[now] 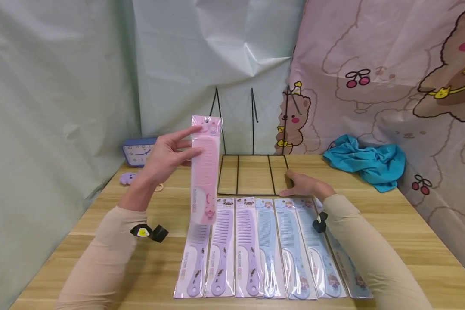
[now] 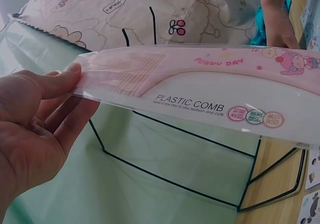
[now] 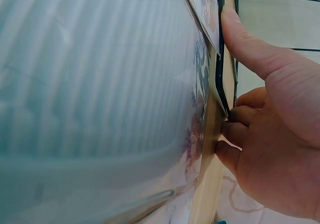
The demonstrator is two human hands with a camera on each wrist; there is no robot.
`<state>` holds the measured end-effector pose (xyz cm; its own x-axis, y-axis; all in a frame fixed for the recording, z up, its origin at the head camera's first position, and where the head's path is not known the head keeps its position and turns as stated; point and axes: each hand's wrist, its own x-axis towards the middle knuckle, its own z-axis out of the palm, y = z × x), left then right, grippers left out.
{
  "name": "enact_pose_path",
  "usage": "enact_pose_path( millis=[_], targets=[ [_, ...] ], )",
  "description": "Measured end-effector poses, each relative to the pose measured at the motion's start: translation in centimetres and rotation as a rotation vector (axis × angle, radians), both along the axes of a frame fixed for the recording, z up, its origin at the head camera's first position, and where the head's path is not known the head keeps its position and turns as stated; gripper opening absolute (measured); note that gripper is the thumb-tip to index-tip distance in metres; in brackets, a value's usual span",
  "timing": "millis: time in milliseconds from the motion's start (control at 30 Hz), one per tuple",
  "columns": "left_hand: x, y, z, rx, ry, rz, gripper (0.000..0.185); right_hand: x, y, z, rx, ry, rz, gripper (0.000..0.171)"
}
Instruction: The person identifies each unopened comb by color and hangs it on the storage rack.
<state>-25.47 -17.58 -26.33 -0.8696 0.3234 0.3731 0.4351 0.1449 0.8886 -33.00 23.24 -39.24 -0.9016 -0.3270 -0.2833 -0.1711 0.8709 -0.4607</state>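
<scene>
My left hand holds a pink comb in clear packaging upright above the table, pinching its upper end by the teeth. The pack reads "PLASTIC COMB". My right hand grips the front right corner of a black wire rack, thumb along the wire and fingers curled beneath. In front of the rack lies a row of packaged combs, purple ones on the left and blue ones on the right.
A blue clock stands at the back left, with a small purple item and a ring-shaped band near it. A teal cloth lies crumpled at the back right. Curtains hang close behind the wooden table.
</scene>
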Motion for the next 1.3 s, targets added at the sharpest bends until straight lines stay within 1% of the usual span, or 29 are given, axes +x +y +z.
enact_pose_path(
  millis=[200, 367, 467, 533, 633, 800, 967, 1067, 1200, 1300],
  targets=[
    [-0.5, 0.2, -0.2, 0.018, 0.004, 0.001, 0.058, 0.0, 0.0, -0.1, 0.000, 0.005, 0.004, 0.107],
    [-0.6, 0.2, -0.7, 0.029, -0.031, 0.017, 0.057, -0.1, 0.1, -0.2, -0.003, 0.012, 0.004, 0.107],
    [-0.7, 0.2, -1.0, 0.042, -0.044, 0.016, 0.057, -0.1, 0.1, -0.2, -0.002, 0.017, 0.006, 0.106],
    [-0.9, 0.4, -1.1, 0.052, -0.042, 0.012, 0.057, -0.1, 0.1, -0.2, -0.001, 0.018, 0.007, 0.106],
    [-1.4, 0.7, -1.2, 0.050, -0.044, 0.028, 0.057, -0.1, 0.1, -0.1, 0.002, 0.016, 0.009, 0.107],
    [-3.0, 1.0, -1.7, 0.021, -0.049, 0.064, 0.056, -0.1, 0.1, -0.2, -0.003, 0.013, 0.013, 0.108],
    [-5.3, 1.5, -1.9, 0.042, -0.009, 0.070, 0.057, -0.2, 0.2, -0.3, -0.007, 0.021, 0.018, 0.108],
    [-6.7, 1.8, -2.1, 0.050, 0.009, 0.093, 0.060, -0.2, 0.2, -0.5, -0.008, 0.022, 0.024, 0.109],
    [-8.4, 2.2, -2.1, 0.069, -0.016, 0.129, 0.061, 0.0, 0.2, -0.4, -0.016, 0.025, 0.031, 0.109],
    [-9.6, 2.8, -1.9, 0.109, -0.034, 0.137, 0.062, 0.0, 0.3, -0.2, -0.029, 0.030, 0.041, 0.107]
  ],
)
